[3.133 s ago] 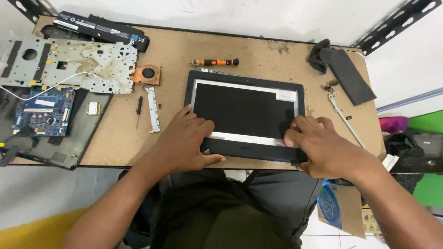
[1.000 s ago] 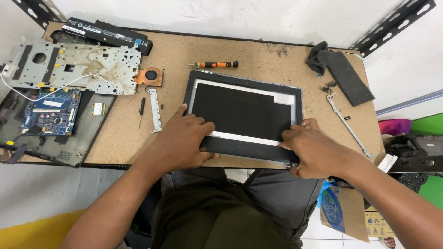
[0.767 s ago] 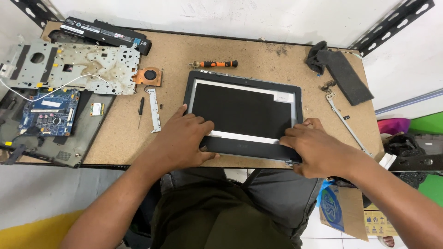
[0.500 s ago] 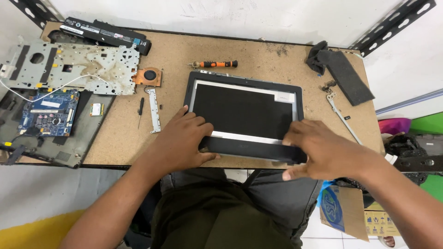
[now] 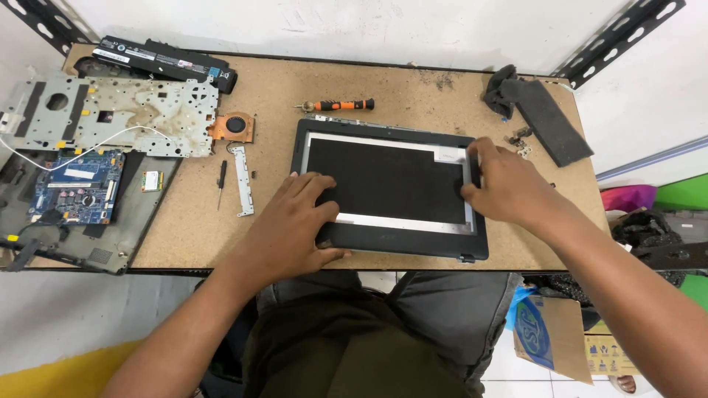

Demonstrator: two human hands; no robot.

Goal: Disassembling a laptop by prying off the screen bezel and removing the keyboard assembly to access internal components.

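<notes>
Lying flat near the bench's [image 5: 413, 96] front edge, right of centre: laptop screen panel [image 5: 387, 184]. Left hand [image 5: 295, 225] pressed flat on its front-left corner, fingers spread over the bezel. Right hand [image 5: 509, 188] at the right edge, fingertips curled and pinching the bezel. Cardboard box [image 5: 553, 335] below, contents hidden.

One laptop screen panel [image 5: 389, 188], two screwdrivers [image 5: 341, 105], one battery [image 5: 166, 60], one circuit board [image 5: 72, 186]

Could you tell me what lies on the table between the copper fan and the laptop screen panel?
In the head view, a slim silver bracket lies between the copper fan and the screen panel.
</notes>
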